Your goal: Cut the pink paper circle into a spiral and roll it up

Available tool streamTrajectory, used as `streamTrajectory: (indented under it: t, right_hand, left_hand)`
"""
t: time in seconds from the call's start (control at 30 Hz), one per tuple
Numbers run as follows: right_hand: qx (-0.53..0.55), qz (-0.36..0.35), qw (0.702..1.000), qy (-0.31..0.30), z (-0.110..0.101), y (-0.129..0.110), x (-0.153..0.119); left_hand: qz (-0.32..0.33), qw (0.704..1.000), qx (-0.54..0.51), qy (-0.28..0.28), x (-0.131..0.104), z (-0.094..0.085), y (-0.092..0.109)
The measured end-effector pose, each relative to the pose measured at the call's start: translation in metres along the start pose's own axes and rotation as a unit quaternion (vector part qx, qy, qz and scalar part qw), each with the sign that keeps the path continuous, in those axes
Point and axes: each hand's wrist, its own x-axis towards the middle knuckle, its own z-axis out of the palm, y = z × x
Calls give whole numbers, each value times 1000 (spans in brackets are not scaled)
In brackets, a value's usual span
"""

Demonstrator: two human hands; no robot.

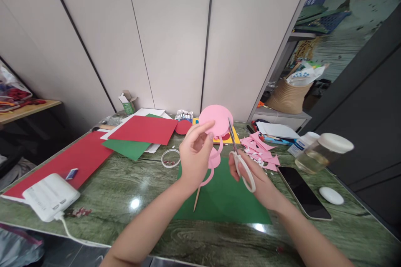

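Between thumb and fingers, my left hand (196,150) pinches a round piece of pink paper (216,117), held up above the table. My right hand (253,175) is closed around white-handled scissors (235,146), whose blades point up at the right edge of the pink circle. Curved pink strips and a smaller pink paper piece (215,161) show below the circle, partly behind my left hand; whether they are joined to it I cannot tell. Under my hands lies a green paper sheet (232,200), with a wooden stick (196,198) at its left side.
Pink paper scraps (261,150) lie to the right, near a phone (303,192), a white oval object (331,195) and a lidded jar (322,152). Leftward are a tape roll (171,158), red sheets (142,129) and a white corded device (52,196). Tall panels (169,41) stand behind.
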Motion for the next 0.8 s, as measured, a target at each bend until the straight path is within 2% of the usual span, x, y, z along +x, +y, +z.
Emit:
streamTrajectory:
  t: [0.43, 0.8]
  right_hand:
    - [-14, 4, 1000, 8, 3, 2, 2]
    - [-30, -30, 999, 4, 0, 0, 1]
  left_hand:
    - [3, 1000, -15, 6, 0, 1, -3]
    - [6, 1000, -13, -15, -1, 2, 0]
